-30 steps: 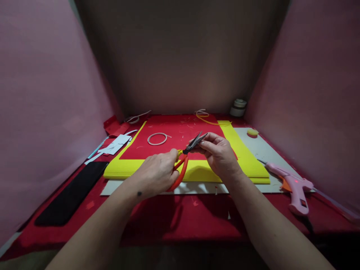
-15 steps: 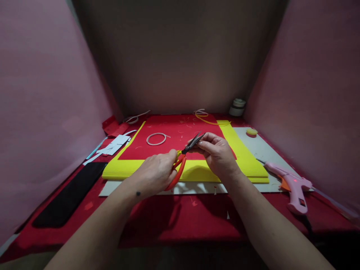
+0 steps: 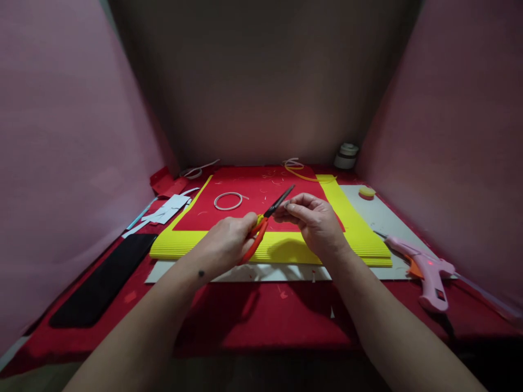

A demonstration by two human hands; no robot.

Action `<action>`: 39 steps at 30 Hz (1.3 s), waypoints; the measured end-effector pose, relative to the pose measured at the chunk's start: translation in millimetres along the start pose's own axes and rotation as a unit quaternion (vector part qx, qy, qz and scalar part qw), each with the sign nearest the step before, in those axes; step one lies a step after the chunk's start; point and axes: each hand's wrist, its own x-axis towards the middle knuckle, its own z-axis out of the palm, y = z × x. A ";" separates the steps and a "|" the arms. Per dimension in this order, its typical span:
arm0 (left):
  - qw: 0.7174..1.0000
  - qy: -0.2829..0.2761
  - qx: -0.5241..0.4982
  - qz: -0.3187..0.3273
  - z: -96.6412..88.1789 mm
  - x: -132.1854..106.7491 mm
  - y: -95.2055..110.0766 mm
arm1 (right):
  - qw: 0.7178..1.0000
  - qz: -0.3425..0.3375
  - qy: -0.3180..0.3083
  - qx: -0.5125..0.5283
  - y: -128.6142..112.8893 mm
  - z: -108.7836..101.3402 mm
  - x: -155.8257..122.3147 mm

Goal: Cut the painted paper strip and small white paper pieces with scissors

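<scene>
My left hand (image 3: pixel 226 239) is closed round the handles of a pair of scissors (image 3: pixel 261 228) with red and yellow grips. Their dark blades point up and to the right, closed together, close to the fingertips of my right hand (image 3: pixel 312 220). Thumb and fingers of that hand are pinched together; whatever small piece they hold is too hidden to name. Below both hands lies a red sheet (image 3: pixel 196 218) on yellow corrugated sheets (image 3: pixel 355 239). A whitish ring of thin strip (image 3: pixel 227 208) rests on the red sheet, ahead of my left hand.
A pink glue gun (image 3: pixel 429 272) lies at the right, its light on. To the left are a black flat case (image 3: pixel 102 283) and white paper pieces (image 3: pixel 169 209). A yellow round piece (image 3: pixel 366 191), a whitish jar (image 3: pixel 346 156) and a yellow strip (image 3: pixel 302 175) lie farther back.
The scissor blades have gone from parted to closed, and the handles have come together in my left hand. My right hand has barely moved.
</scene>
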 end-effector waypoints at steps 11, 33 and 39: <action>0.785 -0.002 -0.610 -0.109 4.9 11.1 0.6 | 0.948 -0.162 -0.027 -0.272 8.6 8.4 -13.3; 0.700 -0.028 -0.688 -0.190 7.5 11.0 2.2 | 0.636 -0.419 -0.089 -0.642 9.1 4.6 -20.8; 0.729 -0.026 -0.660 -0.178 7.8 11.3 1.1 | 0.704 -0.367 -0.097 -0.601 11.1 3.8 -19.1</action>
